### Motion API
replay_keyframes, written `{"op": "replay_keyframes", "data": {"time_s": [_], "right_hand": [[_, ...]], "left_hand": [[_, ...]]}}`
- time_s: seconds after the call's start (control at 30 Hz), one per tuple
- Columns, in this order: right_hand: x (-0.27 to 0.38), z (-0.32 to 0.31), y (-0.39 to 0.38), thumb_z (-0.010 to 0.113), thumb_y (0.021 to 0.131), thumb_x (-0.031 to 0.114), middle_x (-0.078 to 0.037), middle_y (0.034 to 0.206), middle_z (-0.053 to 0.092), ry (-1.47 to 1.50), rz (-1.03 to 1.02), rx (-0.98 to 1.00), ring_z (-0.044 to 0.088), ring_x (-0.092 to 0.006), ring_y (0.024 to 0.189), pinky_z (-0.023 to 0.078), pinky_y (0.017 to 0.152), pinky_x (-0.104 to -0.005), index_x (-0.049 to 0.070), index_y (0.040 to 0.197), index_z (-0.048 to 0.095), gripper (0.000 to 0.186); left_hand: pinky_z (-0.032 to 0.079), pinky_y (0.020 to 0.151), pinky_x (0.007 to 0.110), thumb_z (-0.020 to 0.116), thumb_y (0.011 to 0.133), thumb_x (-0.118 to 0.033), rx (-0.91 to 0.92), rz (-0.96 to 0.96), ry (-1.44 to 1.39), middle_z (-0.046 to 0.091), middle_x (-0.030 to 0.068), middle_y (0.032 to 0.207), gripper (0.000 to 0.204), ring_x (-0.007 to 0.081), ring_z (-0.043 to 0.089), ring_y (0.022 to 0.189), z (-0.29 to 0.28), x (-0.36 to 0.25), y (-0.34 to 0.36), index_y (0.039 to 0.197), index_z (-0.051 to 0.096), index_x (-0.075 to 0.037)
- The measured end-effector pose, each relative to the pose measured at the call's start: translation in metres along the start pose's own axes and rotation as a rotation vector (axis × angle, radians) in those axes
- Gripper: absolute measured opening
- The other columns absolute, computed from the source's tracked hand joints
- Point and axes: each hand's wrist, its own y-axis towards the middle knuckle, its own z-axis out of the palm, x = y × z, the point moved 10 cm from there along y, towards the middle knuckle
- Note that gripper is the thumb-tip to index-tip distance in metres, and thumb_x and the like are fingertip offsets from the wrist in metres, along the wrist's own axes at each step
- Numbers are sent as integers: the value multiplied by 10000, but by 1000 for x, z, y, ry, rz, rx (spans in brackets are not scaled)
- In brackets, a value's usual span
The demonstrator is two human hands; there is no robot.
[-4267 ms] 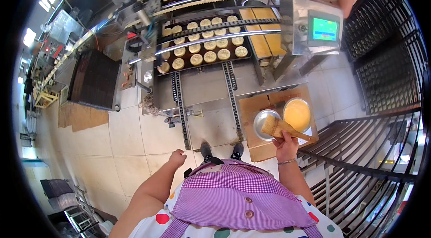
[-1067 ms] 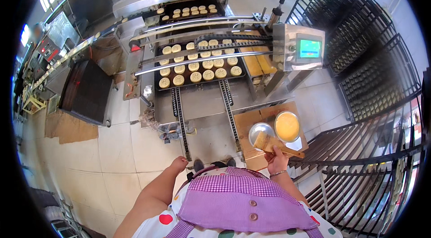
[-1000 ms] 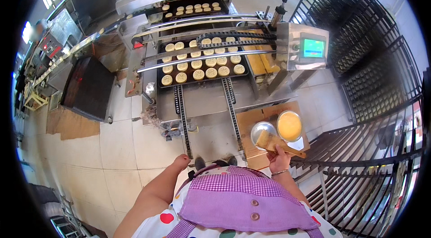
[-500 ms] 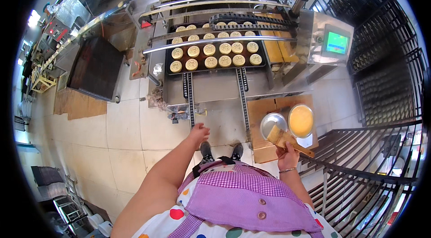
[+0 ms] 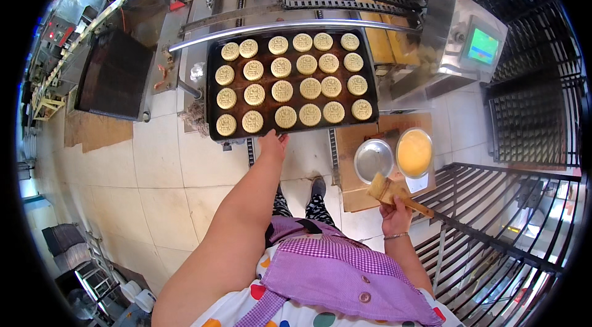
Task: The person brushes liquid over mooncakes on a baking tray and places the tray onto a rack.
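A dark baking tray (image 5: 296,74) with several rows of round stamped pastries (image 5: 280,89) sits on the machine's chain rails. My left hand (image 5: 271,145) grips the middle-left of its front edge, the fingers partly under it. My right hand (image 5: 394,216) holds a wide brush (image 5: 388,188) with a wooden handle, its bristles just below a metal bowl (image 5: 373,160). Beside that bowl stands a second one full of yellow liquid (image 5: 413,154), both on a cardboard-covered stand (image 5: 351,197).
Steel guide bars (image 5: 234,38) cross behind the tray, with a control screen (image 5: 481,46) at the right. Black racks (image 5: 487,228) stand along the right side. A dark stack of trays (image 5: 111,74) stands at the left. My shoes (image 5: 317,188) show on the tiled floor.
My left hand has moved forward and taken hold of the tray, which has come toward me along the rails. My right hand still holds the brush beside the bowls.
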Motion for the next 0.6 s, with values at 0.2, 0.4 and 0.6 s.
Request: {"op": "replay_keyframes", "data": {"time_s": [0.2,0.4,0.6], "right_hand": [[6,15,17,571,855,86,-48,848,634,-51,-7,-6,653,-195,636,537,468,-302,127,1141,500,298],[12,20,31,602,849,124,-33,840,635,-93,-10,-11,647,-185,670,536,497,-295,120,1027,529,192],[30,26,27,583,861,116,-27,858,622,-125,-97,-29,643,-182,670,526,501,-281,144,1180,494,332]], "left_hand": [[527,515,343,517,845,-8,-16,94,110,499,167,930,321,246,584,692,-72,24,-48,1061,280,-20],[543,571,367,524,887,-50,57,-35,229,536,168,951,281,277,628,758,-142,50,-110,1089,340,15],[514,580,366,518,887,-299,477,-129,1565,634,137,753,295,228,634,649,-141,-9,-142,919,571,-10]]}}
